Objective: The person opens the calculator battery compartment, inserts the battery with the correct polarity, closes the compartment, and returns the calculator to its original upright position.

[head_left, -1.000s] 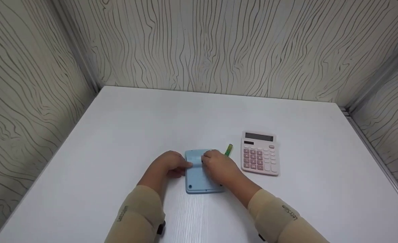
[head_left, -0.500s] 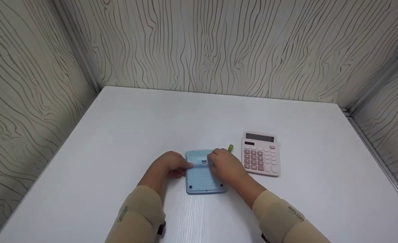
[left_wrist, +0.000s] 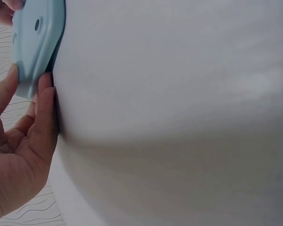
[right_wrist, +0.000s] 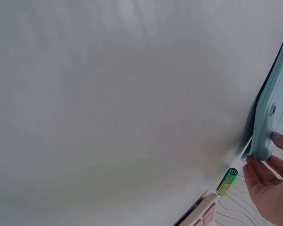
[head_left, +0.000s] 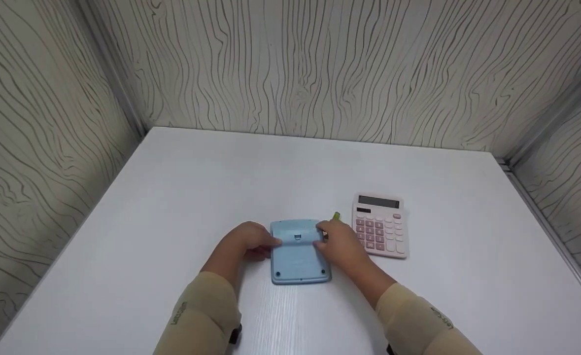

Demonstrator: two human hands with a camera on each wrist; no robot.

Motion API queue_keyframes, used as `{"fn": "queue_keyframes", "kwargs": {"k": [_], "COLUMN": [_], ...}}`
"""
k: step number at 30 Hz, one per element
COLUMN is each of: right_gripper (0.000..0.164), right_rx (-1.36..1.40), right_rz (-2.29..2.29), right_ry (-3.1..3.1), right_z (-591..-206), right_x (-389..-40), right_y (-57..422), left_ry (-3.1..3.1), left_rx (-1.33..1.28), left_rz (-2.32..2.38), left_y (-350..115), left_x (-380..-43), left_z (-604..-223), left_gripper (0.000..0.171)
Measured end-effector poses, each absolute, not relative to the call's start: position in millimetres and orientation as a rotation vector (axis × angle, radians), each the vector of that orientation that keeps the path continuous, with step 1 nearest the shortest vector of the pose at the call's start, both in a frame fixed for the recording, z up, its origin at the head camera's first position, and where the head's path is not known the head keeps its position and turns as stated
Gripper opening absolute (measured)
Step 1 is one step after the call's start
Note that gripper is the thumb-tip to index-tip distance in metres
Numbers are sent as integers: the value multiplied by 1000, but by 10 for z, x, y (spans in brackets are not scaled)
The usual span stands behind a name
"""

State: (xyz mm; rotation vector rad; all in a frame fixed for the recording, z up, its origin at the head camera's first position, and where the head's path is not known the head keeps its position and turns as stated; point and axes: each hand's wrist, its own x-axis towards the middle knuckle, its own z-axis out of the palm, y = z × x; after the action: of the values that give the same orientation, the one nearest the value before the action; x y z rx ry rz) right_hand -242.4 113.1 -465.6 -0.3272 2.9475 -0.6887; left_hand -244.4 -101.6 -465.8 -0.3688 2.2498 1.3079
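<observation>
In the head view a light blue calculator [head_left: 297, 261] lies with its back up, a small square notch [head_left: 297, 237] near its upper middle. My left hand [head_left: 256, 236] grips the left edge, thumb on the back; the left wrist view shows its fingers [left_wrist: 46, 101] at the underside. On the opposite edge, my right hand [head_left: 342, 244] pinches the calculator between thumb and fingers, plain also in the right wrist view. Just beyond the right hand lies a green battery [right_wrist: 226, 181], partly hidden by that hand in the head view.
A pink calculator [head_left: 380, 224] lies keys up on the white table [head_left: 196, 172], to the right of the right hand. Wood-patterned panels [head_left: 290, 69] stand behind the table and at both sides.
My right hand has moved right, off the calculator's back to its right edge, uncovering the notch. The left hand and the blue calculator have stayed in place.
</observation>
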Motion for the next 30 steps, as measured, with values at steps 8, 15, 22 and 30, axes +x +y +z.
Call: {"fn": "queue_keyframes", "kwargs": {"k": [8, 15, 22, 30], "right_gripper": [45, 46, 43, 47], "right_rx": [-112, 4, 33, 79], "right_rz": [-956, -1119, -1216, -1234], "right_ry": [2804, 2662, 2554, 2537], "right_z": [-4708, -4743, -4747, -4672], "right_x": [-2435, -2483, -2494, -2545], "right_y": [1187, 1238, 1273, 1260], "left_ry": [2236, 2228, 2236, 2245], "left_rx": [-395, -378, -358, -380], "left_rz": [1318, 1322, 1297, 1294], "left_y": [-1011, -1014, -1014, -1004], "left_x": [-2444, -2449, -2452, -2497], "left_z": [-4641, -4639, -4672, -4600], "left_gripper": [24, 23, 23, 25]}}
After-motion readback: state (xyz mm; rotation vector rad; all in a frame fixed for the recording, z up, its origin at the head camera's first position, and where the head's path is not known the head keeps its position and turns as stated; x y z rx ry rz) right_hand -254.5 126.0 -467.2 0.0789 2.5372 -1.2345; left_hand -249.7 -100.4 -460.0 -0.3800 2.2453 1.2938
